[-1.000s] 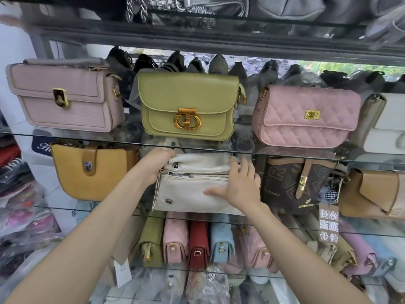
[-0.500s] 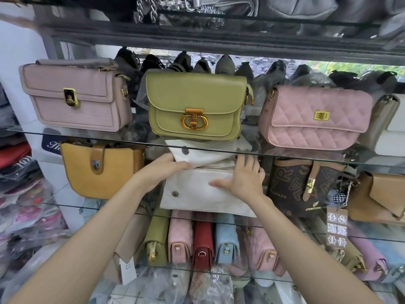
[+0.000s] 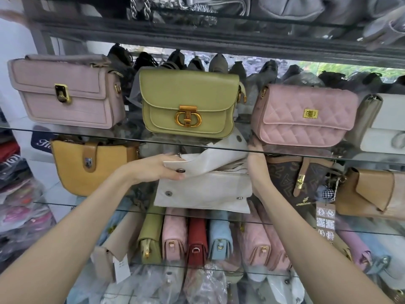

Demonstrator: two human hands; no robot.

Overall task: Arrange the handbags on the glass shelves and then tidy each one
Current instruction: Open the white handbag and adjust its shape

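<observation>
A cream handbag (image 3: 203, 191) stands on the middle glass shelf (image 3: 361, 160) between a mustard bag (image 3: 87, 170) and a brown monogram bag (image 3: 291, 183). Its flap (image 3: 210, 163) is lifted, showing the zip and snap studs. My left hand (image 3: 162, 170) pinches the flap's left corner, thumb under and fingers over it. Against the bag's right end lies my right hand (image 3: 258, 172), its fingers reaching up behind the shelf edge, their tips blurred through the glass.
On the shelf above stand a mauve bag (image 3: 65, 93), a green bag (image 3: 188, 102) and a pink quilted bag (image 3: 306, 115). A tan bag (image 3: 370, 194) sits far right. Below, several small bags (image 3: 197, 240) stand packed upright. Wrapped stock fills the bottom and left.
The cream bag's flap has come up and open. My left hand took its left corner. My right hand left the bag's front and went to its right end.
</observation>
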